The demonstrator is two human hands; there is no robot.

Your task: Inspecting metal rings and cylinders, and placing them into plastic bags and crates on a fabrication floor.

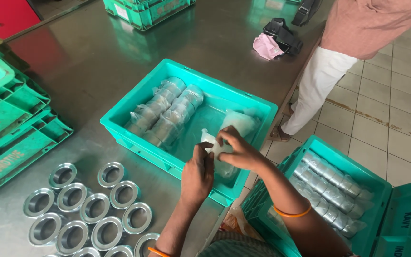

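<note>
Carefully, we pinch the clear plastic bag [217, 151] between both hands, left hand [197, 175] and right hand [240, 151], over the green crate [120, 124]; keeping each grip pressed tight should stop slipping.

Wrapped rolls [167, 112] in crate [120, 126], loose rings [84, 209] on table [72, 62] left of it

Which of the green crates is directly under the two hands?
The open green crate on the steel table, holding two wrapped rolls of rings; the other crate of rolls stands lower, at the right.

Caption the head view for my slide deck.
Left hand and right hand hold a clear plastic bag over a teal plastic crate.
</note>
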